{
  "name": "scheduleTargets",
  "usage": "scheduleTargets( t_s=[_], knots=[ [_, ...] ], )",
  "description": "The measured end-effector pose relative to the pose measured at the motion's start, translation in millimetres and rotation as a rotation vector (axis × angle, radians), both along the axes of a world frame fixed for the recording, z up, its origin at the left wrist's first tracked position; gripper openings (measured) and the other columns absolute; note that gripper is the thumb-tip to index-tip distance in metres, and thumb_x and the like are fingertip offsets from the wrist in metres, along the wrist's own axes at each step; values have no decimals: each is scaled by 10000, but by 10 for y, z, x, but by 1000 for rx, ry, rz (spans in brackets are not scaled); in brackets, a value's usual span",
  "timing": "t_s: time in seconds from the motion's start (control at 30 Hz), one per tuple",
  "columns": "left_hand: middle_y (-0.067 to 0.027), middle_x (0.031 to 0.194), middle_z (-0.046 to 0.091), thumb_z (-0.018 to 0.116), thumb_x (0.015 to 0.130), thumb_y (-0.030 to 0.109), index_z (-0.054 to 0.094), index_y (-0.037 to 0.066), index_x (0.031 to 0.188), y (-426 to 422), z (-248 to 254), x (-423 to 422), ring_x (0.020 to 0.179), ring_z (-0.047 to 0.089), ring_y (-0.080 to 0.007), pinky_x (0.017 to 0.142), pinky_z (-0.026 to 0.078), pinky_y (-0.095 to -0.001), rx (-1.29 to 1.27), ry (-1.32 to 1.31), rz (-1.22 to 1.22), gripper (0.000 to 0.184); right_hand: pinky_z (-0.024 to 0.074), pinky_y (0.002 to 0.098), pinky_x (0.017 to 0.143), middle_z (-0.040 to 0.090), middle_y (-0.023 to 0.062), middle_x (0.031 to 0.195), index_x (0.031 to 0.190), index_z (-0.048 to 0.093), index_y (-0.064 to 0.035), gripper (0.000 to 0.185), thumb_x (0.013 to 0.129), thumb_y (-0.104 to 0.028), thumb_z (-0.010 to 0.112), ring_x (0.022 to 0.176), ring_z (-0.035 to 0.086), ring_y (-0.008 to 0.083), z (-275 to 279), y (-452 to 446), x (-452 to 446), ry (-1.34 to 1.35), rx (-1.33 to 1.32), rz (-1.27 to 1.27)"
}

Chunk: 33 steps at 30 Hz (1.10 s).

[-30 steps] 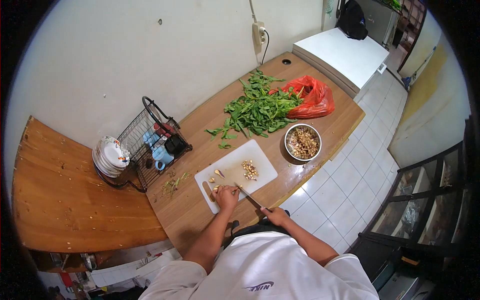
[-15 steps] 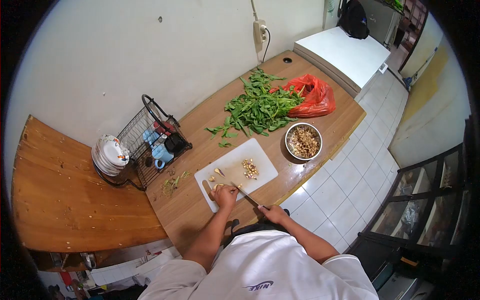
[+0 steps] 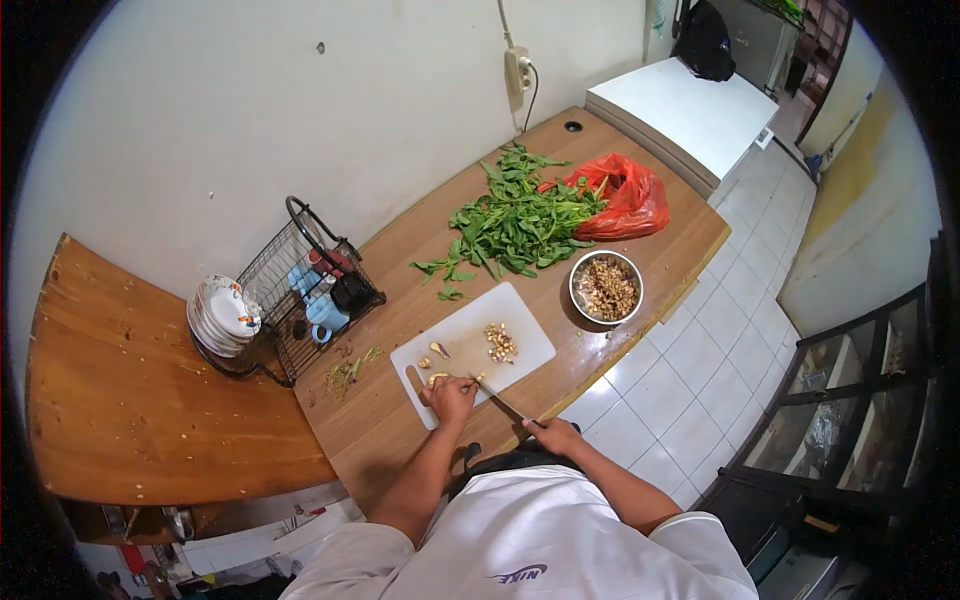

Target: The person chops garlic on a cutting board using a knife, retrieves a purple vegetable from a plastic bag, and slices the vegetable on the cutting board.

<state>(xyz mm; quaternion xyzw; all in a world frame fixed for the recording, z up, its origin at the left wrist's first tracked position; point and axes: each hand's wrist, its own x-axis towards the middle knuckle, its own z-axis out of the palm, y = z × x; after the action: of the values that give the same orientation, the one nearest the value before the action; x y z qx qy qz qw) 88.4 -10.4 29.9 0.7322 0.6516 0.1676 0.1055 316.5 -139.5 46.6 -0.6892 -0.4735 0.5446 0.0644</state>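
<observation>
On the white cutting board (image 3: 525,312), my left hand (image 3: 453,398) is closed, its fingertips pinching a small pale-yellow clove, mostly hidden by the fingers. My right hand (image 3: 553,437) grips the handle of a knife (image 3: 506,402), whose blade reaches over the board's near edge to just beside the left fingertips. A pile of chopped pale pieces (image 3: 501,343) lies farther right on the board. Left of it are a few whole cloves (image 3: 439,350). Beyond the board's right side stands a metal bowl (image 3: 575,297) of brown chopped bits.
Leafy greens (image 3: 522,222) spread across the table by a red plastic bag (image 3: 645,205). Trimmings (image 3: 345,374) lie left of the board. A wire rack (image 3: 280,262) holds cups (image 3: 325,314) and stacked plates (image 3: 232,305). A white-topped unit (image 3: 680,105) adjoins the table's far end.
My right hand has drawn the knife slightly back, toward the lower right. My left hand stays at nearly the same spot on the board.
</observation>
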Motion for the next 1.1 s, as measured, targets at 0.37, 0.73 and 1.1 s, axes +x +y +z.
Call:
scheduleTargets(
  t_s=[0.37,0.73,1.1],
  knots=[
    [9,851,738,835,704,284,796,210,753,10,80,7,958,613,-210,941,334,-435,-37,27,14,97,508,444,934,729,226,1006,1084,739,-37,771,924,-730,444,1039,679,391,94,68,-110,44,-17,-33],
    [3,863,754,842,701,263,802,213,764,17,60,-5,966,617,-205,975,331,-431,-36,17,-4,90,510,474,920,714,259,1005,1060,739,-30,758,934,-713,437,1037,671,410,163,233,-278,-148,0,15],
    [16,848,757,851,703,278,810,201,768,62,216,-74,952,605,-206,980,322,-419,-73,1,-48,109,510,463,915,714,238,949,1070,739,-64,718,942,-703,438,990,680,402,5,-145,-253,-8,-3,-74]
  ],
)
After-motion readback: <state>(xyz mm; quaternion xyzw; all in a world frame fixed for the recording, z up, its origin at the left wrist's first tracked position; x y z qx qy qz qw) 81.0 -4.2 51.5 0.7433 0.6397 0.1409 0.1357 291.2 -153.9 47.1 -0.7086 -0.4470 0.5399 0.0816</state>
